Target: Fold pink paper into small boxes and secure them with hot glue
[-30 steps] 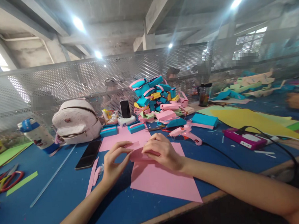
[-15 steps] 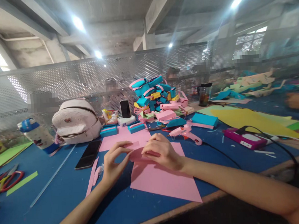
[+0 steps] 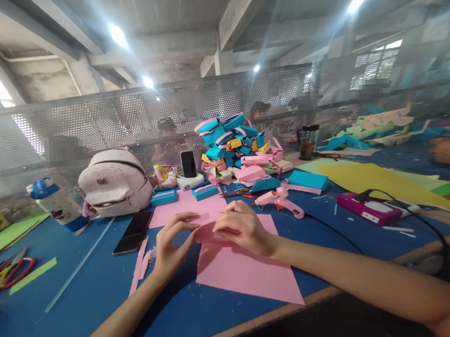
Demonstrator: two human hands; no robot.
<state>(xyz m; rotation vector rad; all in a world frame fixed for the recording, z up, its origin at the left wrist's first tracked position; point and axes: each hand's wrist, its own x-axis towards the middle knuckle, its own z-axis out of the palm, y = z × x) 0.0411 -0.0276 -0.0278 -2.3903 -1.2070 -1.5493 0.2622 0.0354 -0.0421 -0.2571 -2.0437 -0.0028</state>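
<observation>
Between my hands is a small folded piece of pink paper [image 3: 205, 233]. My left hand [image 3: 176, 241] pinches its left end between thumb and fingers. On its right side my right hand [image 3: 245, 228] grips it with curled fingers, which hide part of the fold. Beneath lies a larger pink sheet [image 3: 250, 276] flat on the blue table. A pink glue gun [image 3: 280, 200] rests just beyond my right hand, its black cord trailing right. Torn pink strips [image 3: 138, 265] lie left of my left hand.
A dark phone [image 3: 133, 234], a white backpack [image 3: 115, 183] and a bottle [image 3: 59, 205] stand or lie to the left. Scissors [image 3: 12, 270] are at the far left. Blue and pink paper boxes [image 3: 235, 147] are heaped behind; a purple box [image 3: 366, 208] sits right.
</observation>
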